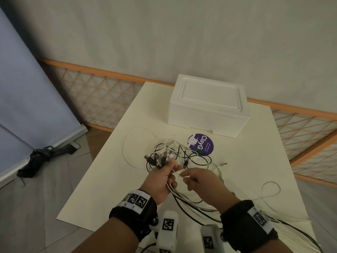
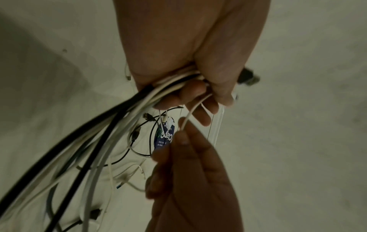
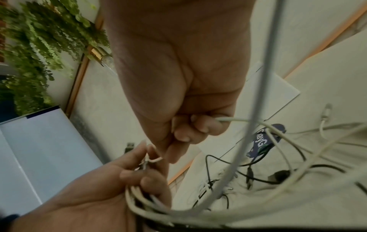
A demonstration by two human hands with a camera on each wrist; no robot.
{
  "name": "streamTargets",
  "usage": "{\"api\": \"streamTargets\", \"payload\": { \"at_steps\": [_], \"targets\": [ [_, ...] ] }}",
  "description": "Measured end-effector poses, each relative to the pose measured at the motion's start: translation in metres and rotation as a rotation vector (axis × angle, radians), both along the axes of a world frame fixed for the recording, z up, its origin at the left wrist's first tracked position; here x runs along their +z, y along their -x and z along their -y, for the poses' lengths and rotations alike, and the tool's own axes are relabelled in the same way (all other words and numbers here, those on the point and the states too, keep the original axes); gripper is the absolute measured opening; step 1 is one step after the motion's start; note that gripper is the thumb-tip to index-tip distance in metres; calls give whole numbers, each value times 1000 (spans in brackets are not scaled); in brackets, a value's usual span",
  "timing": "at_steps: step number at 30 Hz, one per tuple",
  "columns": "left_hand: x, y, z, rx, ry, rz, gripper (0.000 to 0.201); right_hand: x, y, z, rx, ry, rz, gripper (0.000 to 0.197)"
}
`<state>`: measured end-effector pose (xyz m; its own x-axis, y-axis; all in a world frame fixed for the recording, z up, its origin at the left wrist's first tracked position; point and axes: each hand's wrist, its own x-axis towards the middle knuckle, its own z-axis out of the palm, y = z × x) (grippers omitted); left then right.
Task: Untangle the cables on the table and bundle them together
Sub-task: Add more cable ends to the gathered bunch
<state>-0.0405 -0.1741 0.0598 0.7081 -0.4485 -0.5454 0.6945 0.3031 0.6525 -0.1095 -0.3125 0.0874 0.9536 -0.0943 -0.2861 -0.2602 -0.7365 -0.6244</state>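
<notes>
Black and white cables [image 1: 193, 157] lie tangled on the white table [image 1: 116, 179]. My left hand [image 1: 162, 179] grips a bundle of several cables [image 2: 151, 95]; their USB plugs [image 1: 156, 158] fan out beyond the fingers, and the cords trail back to the near table edge. Just to its right, my right hand [image 1: 198, 178] pinches one thin white cable [image 2: 195, 108] that runs up into the left fist. In the right wrist view, the right hand [image 3: 188, 133] curls its fingers round a white cord [image 3: 234, 120], with the left hand [image 3: 143, 172] below it.
A white foam box [image 1: 207, 105] stands at the back of the table, with a round purple sticker [image 1: 202, 145] in front of it under the tangle. A thin white cable loop [image 1: 269, 190] lies at the right. An orange lattice fence [image 1: 102, 99] runs behind, and a blue board [image 1: 27, 88] leans at the left.
</notes>
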Motion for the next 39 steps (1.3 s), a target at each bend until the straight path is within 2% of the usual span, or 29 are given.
{"api": "streamTargets", "payload": {
  "at_steps": [3, 11, 17, 23, 26, 30, 34, 37, 39],
  "targets": [
    [1, 3, 0, -19, -28, 17, 17, 1, -2, -10, 56, 8, 9, 15],
    [3, 9, -8, -25, 49, 38, 37, -6, 7, -10, 84, 7, -28, 15],
    [2, 15, -11, -110, 94, 120, 33, -10, 13, -9, 65, -1, -18, 11],
    [5, 18, -11, -117, 180, 72, 39, -8, 17, -10, 44, 3, 3, 10],
    [6, 20, -10, -122, 153, 89, 31, -7, 18, -10, 18, -24, 20, 11],
    [6, 23, -11, -121, 122, 121, 36, -7, 21, -9, 23, -41, 35, 7],
    [4, 25, -12, -125, 52, 226, 23, -6, 22, -9, 28, -8, 29, 9],
    [-1, 21, -13, -62, -73, 270, 34, 0, 21, -12, 63, 36, 55, 18],
    [-7, 15, -18, 33, -74, 184, 35, 5, 22, -5, 66, 79, 92, 24]
  ]
}}
